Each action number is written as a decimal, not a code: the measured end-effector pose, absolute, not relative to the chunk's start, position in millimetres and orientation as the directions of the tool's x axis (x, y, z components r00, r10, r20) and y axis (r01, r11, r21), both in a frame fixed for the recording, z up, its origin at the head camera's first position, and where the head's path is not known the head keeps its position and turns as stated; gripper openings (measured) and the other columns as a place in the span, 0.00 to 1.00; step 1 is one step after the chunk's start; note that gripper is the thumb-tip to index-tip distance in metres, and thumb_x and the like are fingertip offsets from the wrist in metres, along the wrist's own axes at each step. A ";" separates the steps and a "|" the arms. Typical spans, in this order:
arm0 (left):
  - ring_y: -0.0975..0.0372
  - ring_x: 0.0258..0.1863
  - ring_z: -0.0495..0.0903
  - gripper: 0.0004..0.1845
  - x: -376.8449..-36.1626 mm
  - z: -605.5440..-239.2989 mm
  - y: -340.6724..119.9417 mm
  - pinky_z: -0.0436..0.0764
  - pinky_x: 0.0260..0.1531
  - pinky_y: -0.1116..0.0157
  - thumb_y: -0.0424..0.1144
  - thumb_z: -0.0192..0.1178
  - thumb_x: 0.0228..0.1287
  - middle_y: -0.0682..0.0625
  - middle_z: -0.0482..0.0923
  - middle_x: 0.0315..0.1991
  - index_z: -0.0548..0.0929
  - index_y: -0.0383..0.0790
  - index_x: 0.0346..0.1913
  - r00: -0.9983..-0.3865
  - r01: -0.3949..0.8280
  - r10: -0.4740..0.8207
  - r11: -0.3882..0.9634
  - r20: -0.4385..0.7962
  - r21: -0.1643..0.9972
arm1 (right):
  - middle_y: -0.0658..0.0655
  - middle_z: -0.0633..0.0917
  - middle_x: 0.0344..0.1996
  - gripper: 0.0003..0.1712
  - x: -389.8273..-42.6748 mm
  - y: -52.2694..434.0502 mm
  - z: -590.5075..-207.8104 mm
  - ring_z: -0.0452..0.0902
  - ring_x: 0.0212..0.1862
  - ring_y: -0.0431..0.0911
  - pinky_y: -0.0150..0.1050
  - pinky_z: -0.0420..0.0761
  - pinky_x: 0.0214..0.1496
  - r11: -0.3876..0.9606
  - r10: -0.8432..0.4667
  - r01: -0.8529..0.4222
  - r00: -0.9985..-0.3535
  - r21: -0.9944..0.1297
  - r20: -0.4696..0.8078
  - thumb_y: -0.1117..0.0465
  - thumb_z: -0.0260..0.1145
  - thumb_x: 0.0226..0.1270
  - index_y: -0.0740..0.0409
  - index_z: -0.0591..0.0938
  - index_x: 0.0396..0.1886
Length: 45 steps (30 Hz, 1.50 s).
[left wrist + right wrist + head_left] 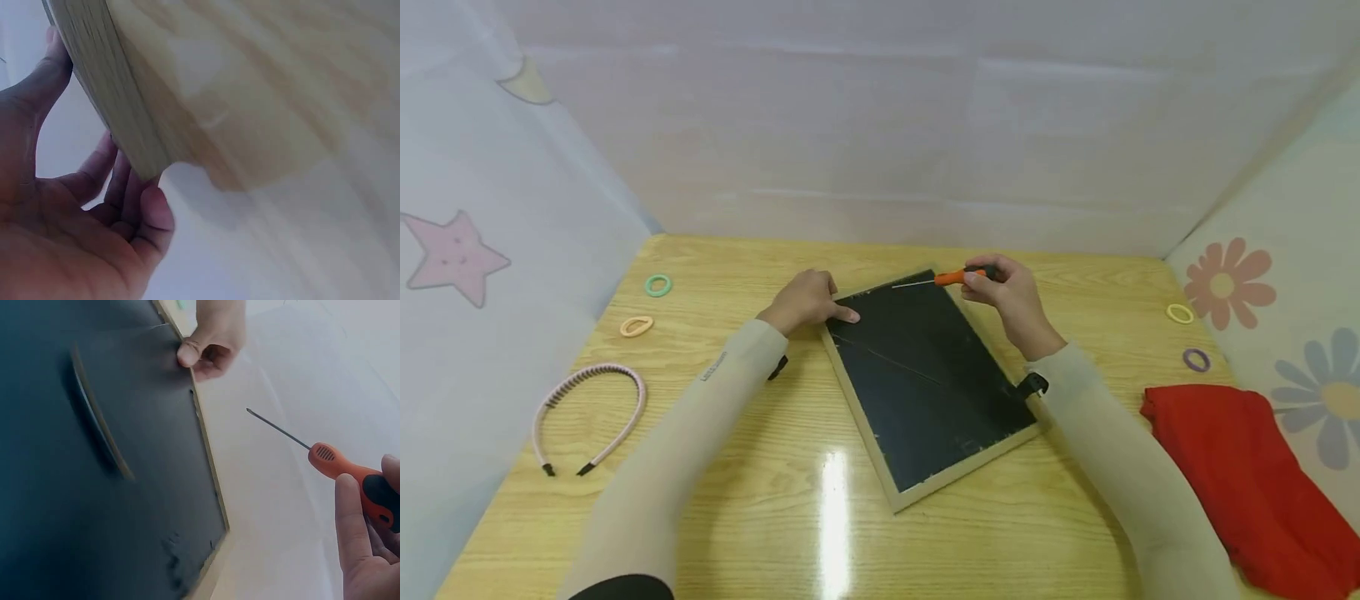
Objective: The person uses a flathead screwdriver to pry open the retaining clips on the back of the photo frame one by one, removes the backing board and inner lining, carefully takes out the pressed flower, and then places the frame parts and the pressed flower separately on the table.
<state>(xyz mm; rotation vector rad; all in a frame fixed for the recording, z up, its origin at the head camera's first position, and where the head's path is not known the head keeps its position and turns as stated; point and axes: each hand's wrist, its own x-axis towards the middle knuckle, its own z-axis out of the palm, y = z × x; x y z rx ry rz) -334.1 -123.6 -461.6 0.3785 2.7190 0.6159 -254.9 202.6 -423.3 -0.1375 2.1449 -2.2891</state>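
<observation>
Head view, frame centre: one picture frame (925, 383) lies back-up on the table (760, 517); left hand (808, 302) grips its corner, right hand (1007, 296) pinches one orange screwdriver (943, 278); four hair ties lie about

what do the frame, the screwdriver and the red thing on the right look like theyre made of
Rectangular pale-wood picture frame: light wood or wood-look rim with visible grain, and a matte black backing board, scuffed. Orange-handled screwdriver: thin shiny metal shaft, orange plastic-looking handle with a black grip. Folded red cloth: soft fabric, judging by its folds and creases.
</observation>
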 end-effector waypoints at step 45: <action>0.55 0.23 0.88 0.21 -239.9 -468.7 -151.8 0.91 0.27 0.59 0.37 0.65 0.70 0.41 0.86 0.30 0.67 0.31 0.54 -0.773 -0.145 0.441 0.576 -0.455 0.804 | 0.58 0.87 0.52 0.21 -211.2 175.2 -430.5 0.90 0.44 0.48 0.34 0.87 0.49 0.344 -0.302 -0.075 -0.953 -0.936 -0.034 0.61 0.73 0.65 0.56 0.85 0.57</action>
